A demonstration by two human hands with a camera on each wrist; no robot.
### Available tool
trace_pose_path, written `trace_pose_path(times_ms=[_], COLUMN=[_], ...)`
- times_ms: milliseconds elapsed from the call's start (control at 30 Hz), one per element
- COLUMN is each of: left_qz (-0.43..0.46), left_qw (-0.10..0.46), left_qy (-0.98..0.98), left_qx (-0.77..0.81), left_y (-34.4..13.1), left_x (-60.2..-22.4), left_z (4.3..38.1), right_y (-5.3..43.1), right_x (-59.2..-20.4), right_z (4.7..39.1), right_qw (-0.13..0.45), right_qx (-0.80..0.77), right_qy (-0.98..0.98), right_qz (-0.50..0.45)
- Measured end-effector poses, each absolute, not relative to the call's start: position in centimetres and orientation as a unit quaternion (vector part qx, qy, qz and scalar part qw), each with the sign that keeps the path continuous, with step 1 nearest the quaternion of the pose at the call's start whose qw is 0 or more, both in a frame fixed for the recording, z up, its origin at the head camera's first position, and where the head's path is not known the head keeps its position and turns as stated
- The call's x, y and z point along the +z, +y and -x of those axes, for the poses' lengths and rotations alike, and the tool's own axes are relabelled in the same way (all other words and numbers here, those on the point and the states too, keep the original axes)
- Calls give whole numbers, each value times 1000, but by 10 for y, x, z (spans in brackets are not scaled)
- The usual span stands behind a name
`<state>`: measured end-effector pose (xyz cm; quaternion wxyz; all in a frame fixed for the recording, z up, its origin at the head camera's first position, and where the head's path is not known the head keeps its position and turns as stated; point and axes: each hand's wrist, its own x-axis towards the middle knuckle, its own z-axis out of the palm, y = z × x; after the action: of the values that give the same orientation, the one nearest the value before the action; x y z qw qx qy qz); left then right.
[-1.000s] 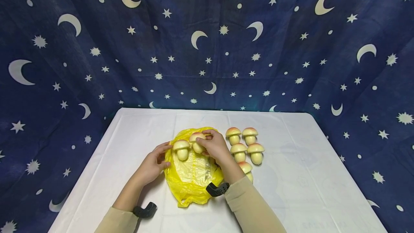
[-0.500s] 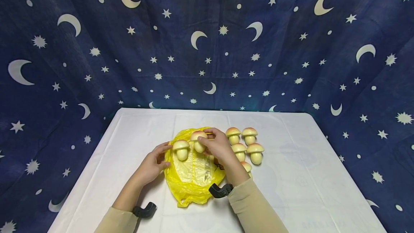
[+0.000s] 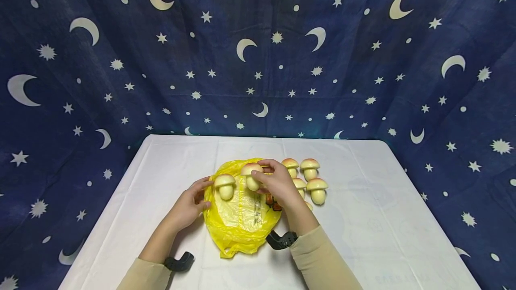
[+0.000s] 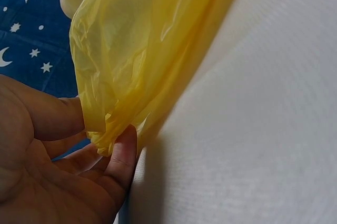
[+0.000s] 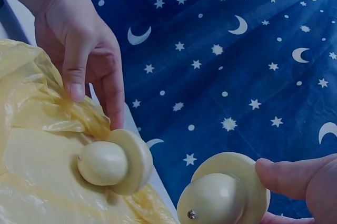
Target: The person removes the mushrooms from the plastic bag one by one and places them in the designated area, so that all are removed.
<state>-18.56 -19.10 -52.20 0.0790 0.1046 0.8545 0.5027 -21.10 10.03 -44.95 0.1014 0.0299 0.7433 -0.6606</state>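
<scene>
A yellow plastic bag (image 3: 231,232) lies flattened on the table, with dark print on its near half. My left hand (image 3: 186,207) grips the bag's left edge; in the left wrist view the thumb and fingers (image 4: 122,158) close on gathered plastic. One toy mushroom (image 3: 225,188) with a cream stem rests on the bag beside that hand. Over the bag's right part, my right hand (image 3: 280,185) holds a second toy mushroom (image 3: 251,178) by its cap. In the right wrist view this held mushroom (image 5: 216,197) shows a small metal spot at its stem end.
Several more toy mushrooms (image 3: 317,191) lie in rows to the right of the bag, some partly hidden by my right arm. A white cloth (image 3: 383,236) covers the table. Behind it hangs a dark blue curtain (image 3: 209,53) with moons and stars.
My right hand has moved slightly right with its mushroom, away from the one on the bag. Brown-orange print on the bag now shows beneath it. The left hand stays in place.
</scene>
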Motion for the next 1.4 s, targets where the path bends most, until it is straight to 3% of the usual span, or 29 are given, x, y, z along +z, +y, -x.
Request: trace_pose_path(times_ms=[1400], left_qz=[-95], left_qw=[83], left_qy=[857], left_qx=[500], left_y=[-191], left_x=[-520], left_z=[185], right_y=[168], right_x=[-437], right_z=[176], right_qw=[84], right_qx=[-659], right_qy=[747], right_qz=[-36])
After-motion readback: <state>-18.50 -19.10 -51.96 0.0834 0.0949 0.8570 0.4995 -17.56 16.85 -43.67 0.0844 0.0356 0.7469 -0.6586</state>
